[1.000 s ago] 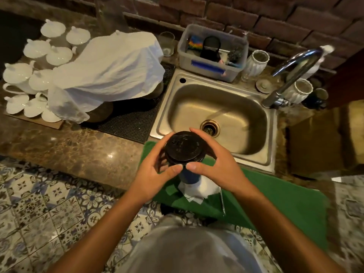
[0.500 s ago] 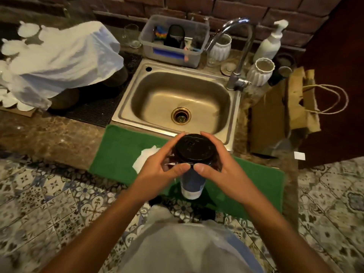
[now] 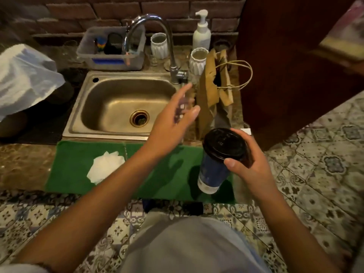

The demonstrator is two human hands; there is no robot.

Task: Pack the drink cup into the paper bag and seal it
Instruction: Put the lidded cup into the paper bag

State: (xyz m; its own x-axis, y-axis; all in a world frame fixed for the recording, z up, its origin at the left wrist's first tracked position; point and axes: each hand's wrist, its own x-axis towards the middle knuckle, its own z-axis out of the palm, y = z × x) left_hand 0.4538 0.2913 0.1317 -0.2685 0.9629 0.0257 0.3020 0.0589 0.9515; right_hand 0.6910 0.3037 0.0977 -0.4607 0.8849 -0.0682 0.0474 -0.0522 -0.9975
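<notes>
The drink cup (image 3: pixel 213 170) is dark blue with a black lid and a white base. My right hand (image 3: pixel 250 162) grips it near the lid and holds it in the air above the right end of the green mat. A brown paper bag (image 3: pixel 208 99) with twine handles stands upright on the counter to the right of the sink, its top open and crumpled. My left hand (image 3: pixel 173 121) is off the cup, fingers spread and blurred, stretched toward the bag's left side without touching it.
A steel sink (image 3: pixel 78 123) with a tall faucet (image 3: pixel 171 56) lies left of the bag. White ribbed cups (image 3: pixel 198 60) and a soap dispenser (image 3: pixel 201 34) stand behind the bag. A green mat (image 3: pixel 74 166) carries a crumpled white tissue (image 3: pixel 106 166). A dark wooden panel (image 3: pixel 285 75) stands right of the bag.
My left hand has let go of the cup and swung up toward the bag. My right hand alone now carries the cup, shifted to the right. The view has panned right.
</notes>
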